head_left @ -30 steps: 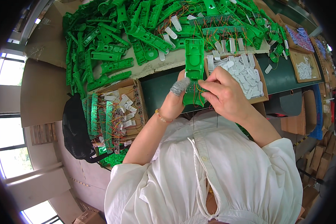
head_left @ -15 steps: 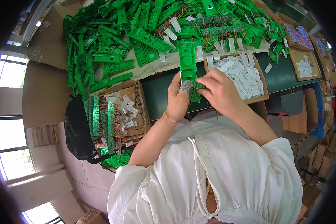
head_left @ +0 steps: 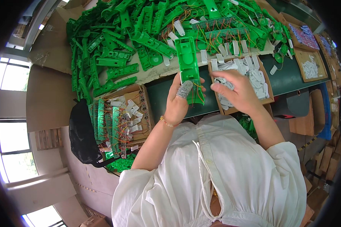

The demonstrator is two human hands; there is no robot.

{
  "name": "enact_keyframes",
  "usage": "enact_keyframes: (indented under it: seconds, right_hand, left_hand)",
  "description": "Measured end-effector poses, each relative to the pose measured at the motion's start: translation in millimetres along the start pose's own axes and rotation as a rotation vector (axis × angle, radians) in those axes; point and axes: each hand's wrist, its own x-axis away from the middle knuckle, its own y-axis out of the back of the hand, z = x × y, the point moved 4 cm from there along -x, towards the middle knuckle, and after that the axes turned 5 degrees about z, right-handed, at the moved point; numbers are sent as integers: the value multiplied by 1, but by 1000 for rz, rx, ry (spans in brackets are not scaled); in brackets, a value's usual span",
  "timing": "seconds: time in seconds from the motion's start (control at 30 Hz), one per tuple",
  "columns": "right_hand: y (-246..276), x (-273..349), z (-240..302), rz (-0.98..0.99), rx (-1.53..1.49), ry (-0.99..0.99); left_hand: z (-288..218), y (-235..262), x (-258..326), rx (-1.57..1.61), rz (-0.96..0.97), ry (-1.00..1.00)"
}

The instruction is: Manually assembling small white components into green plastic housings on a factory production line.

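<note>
My left hand [head_left: 179, 99] is closed around a long green plastic housing [head_left: 188, 58], its hollow inside turned up. A grey wrap covers the thumb, which presses on the housing's lower half. Thin red and yellow wires [head_left: 196, 89] lie in that lower part, beside the thumb. Just to the right, apart from the housing, my right hand [head_left: 236, 89] is open with thumb and fingers spread and nothing between them. It hovers over the near-left side of a cardboard box [head_left: 269, 90] of white plastic pieces [head_left: 257, 76].
A heap of green housings [head_left: 113, 45] covers the far bench. Wired circuit boards [head_left: 225, 33] lie on it. At left stands a carton [head_left: 146, 104] with green boards [head_left: 101, 118] and white pieces, beside a black mesh bag [head_left: 83, 132]. Another tray of white pieces [head_left: 310, 68] sits far right.
My right hand has let go at the housing and moved right, its fingers opening. The housing, still in my left hand, has shifted slightly left and tilted.
</note>
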Motion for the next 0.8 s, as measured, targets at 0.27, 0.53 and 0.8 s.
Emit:
enact_keyframes:
  seconds: [0.27,0.53,0.8]
  right_hand:
    - [-34,1,-6,204,-906,-133]
    - [-47,11,3,-44,-942,-93]
    - [-47,11,-6,-9,-961,-110]
  left_hand:
    - [-14,-21,5,-257,240,-199]
    - [0,-11,3,-357,169,-159]
    - [7,-18,6,-193,157,-61]
